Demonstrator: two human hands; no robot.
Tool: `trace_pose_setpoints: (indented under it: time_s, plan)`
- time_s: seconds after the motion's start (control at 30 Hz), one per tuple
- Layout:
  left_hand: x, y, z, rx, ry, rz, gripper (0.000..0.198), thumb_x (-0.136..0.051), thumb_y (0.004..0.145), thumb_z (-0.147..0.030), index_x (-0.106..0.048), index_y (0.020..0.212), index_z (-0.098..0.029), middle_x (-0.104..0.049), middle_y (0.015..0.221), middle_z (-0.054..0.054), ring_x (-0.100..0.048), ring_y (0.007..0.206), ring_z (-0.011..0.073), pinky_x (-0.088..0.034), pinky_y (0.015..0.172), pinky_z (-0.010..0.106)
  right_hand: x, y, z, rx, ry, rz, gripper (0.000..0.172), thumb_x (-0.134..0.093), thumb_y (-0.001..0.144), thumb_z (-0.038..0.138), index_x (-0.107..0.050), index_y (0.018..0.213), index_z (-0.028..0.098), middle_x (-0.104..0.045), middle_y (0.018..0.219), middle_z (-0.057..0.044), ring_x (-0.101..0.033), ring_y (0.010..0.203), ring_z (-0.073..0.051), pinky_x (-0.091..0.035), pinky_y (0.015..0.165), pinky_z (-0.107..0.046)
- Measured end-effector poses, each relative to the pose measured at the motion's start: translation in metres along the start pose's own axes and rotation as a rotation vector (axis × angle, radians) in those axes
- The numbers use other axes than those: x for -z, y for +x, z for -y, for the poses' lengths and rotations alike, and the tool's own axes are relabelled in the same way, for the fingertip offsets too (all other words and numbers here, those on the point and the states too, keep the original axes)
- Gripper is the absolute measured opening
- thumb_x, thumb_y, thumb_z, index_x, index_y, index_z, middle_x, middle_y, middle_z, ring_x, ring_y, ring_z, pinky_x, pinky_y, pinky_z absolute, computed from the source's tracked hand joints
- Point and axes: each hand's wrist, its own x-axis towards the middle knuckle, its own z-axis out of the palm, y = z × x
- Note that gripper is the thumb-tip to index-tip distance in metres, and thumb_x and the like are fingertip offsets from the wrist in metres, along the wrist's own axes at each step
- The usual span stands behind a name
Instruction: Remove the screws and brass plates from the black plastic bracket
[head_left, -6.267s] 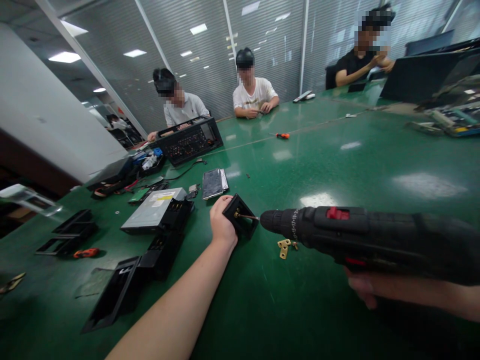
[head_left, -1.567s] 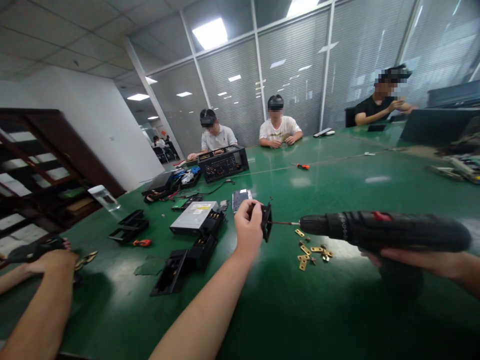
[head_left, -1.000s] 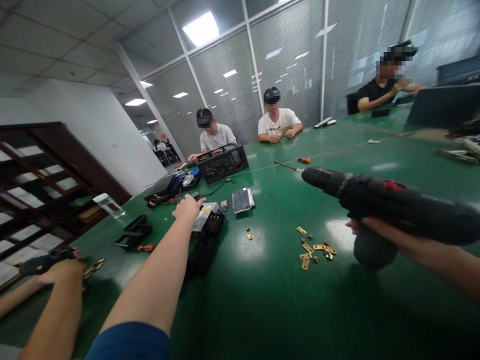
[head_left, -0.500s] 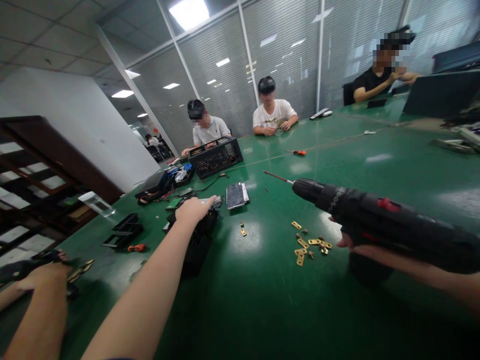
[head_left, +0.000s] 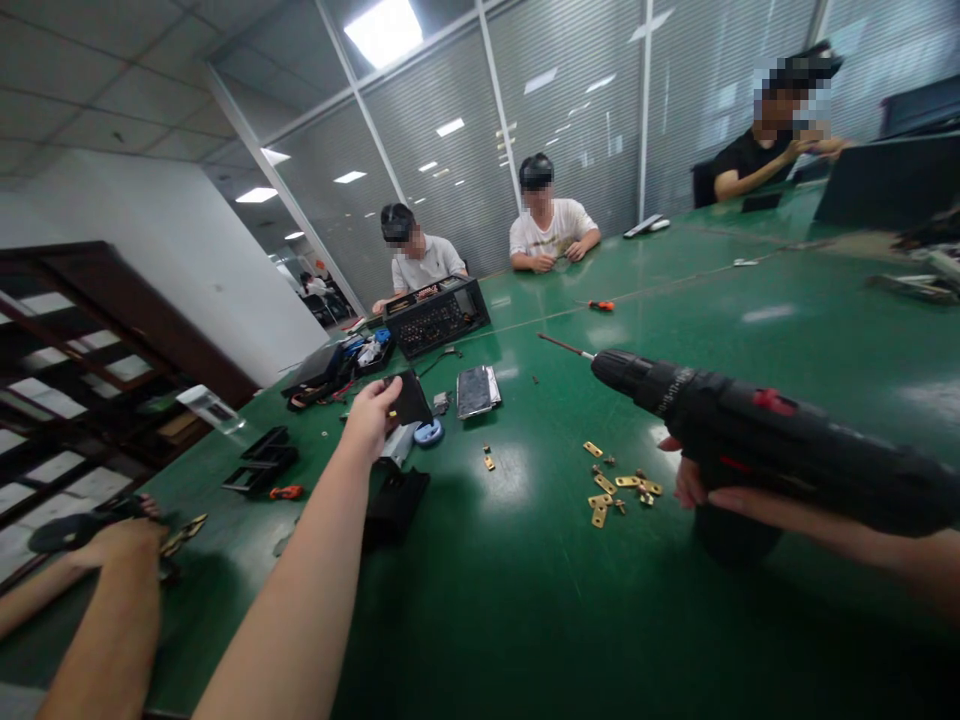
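Observation:
My left hand (head_left: 367, 418) is closed on a flat black rectangular piece (head_left: 412, 399), raised at arm's length over the table. Under it are a silver-grey part (head_left: 399, 444), a round blue item (head_left: 429, 433) and a black box-like part (head_left: 399, 500). A black cordless drill (head_left: 750, 432) with a long thin bit fills my right hand (head_left: 694, 482), fingers wrapped round its handle. The bit points left and away from me, touching nothing. Several brass plates (head_left: 602, 484) with small screws lie left of the drill. My right fingertips are partly hidden by the drill.
At left, a co-worker's hands (head_left: 124, 545) hold a dark tool near brass pieces (head_left: 184, 535). A black tray (head_left: 262, 462), an orange screwdriver (head_left: 287, 492), a silver-black flat device (head_left: 478, 391) and a black computer case (head_left: 437, 318) stand on the green table. Several people sit opposite.
My left hand has lifted the flat black piece off the pile, uncovering the silver-grey part and the round blue item. The drill stays in my right hand, nearly unmoved.

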Motion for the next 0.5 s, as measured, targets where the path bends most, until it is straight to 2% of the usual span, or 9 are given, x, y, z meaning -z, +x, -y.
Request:
trace_pose_setpoints:
  time_s: [0.03, 0.1, 0.2, 0.27, 0.33, 0.5]
  plan:
    - [-0.002, -0.01, -0.005, 0.059, -0.219, 0.033, 0.059, -0.076, 0.094, -0.068, -0.074, 0.128, -0.02, -0.083, 0.117, 0.016, -0.079, 0.114, 0.0363, -0.066, 0.099, 0.055, 0.0, 0.002, 0.003, 0.011, 0.006, 0.019, 0.018, -0.09, 0.096, 0.052, -0.088, 0.099, 0.034, -0.087, 0.086, -0.005, -0.087, 0.08, -0.027, -0.077, 0.082, -0.042]
    - [-0.009, -0.033, -0.014, 0.161, -0.555, 0.093, 0.052, -0.069, 0.101, -0.062, -0.075, 0.131, -0.021, -0.083, 0.112, 0.016, -0.08, 0.106, 0.0355, -0.068, 0.09, 0.054, 0.0, 0.004, 0.005, 0.025, 0.027, 0.024, 0.016, -0.089, 0.098, 0.05, -0.086, 0.107, 0.037, -0.087, 0.084, -0.002, -0.087, 0.076, -0.026, -0.077, 0.076, -0.041]
    - [-0.025, -0.067, -0.017, 0.329, -0.869, 0.211, 0.049, -0.049, 0.11, -0.046, -0.077, 0.135, -0.015, -0.082, 0.106, 0.017, -0.079, 0.088, 0.0294, -0.067, 0.074, 0.044, 0.0, 0.002, 0.003, 0.03, 0.059, 0.019, 0.031, -0.089, 0.098, 0.048, -0.081, 0.128, 0.044, -0.087, 0.086, 0.0, -0.087, 0.075, -0.026, -0.077, 0.075, -0.042]
    - [-0.036, -0.085, -0.013, 0.451, -0.986, 0.292, 0.055, -0.043, 0.111, -0.043, -0.076, 0.137, -0.007, -0.079, 0.098, 0.018, -0.075, 0.076, 0.0256, -0.065, 0.065, 0.039, 0.0, 0.0, -0.001, 0.023, 0.07, 0.032, 0.033, -0.089, 0.098, 0.048, -0.079, 0.13, 0.044, -0.087, 0.087, 0.0, -0.087, 0.077, -0.027, -0.077, 0.076, -0.044]
    - [-0.047, -0.096, -0.007, 0.542, -1.068, 0.307, 0.061, -0.042, 0.11, -0.046, -0.074, 0.138, -0.002, -0.076, 0.091, 0.017, -0.072, 0.07, 0.0242, -0.063, 0.061, 0.036, -0.001, -0.003, -0.005, 0.007, 0.076, 0.042, 0.032, -0.088, 0.1, 0.047, -0.078, 0.13, 0.045, -0.088, 0.089, 0.0, -0.087, 0.08, -0.027, -0.077, 0.078, -0.046]
    - [-0.063, -0.102, 0.008, 0.685, -1.108, 0.292, 0.055, -0.049, 0.111, -0.046, -0.074, 0.14, -0.007, -0.074, 0.085, 0.014, -0.07, 0.065, 0.0226, -0.062, 0.057, 0.033, 0.002, -0.005, -0.015, -0.041, 0.064, 0.059, 0.022, -0.088, 0.099, 0.047, -0.083, 0.12, 0.044, -0.088, 0.093, -0.002, -0.088, 0.09, -0.032, -0.078, 0.081, -0.048]
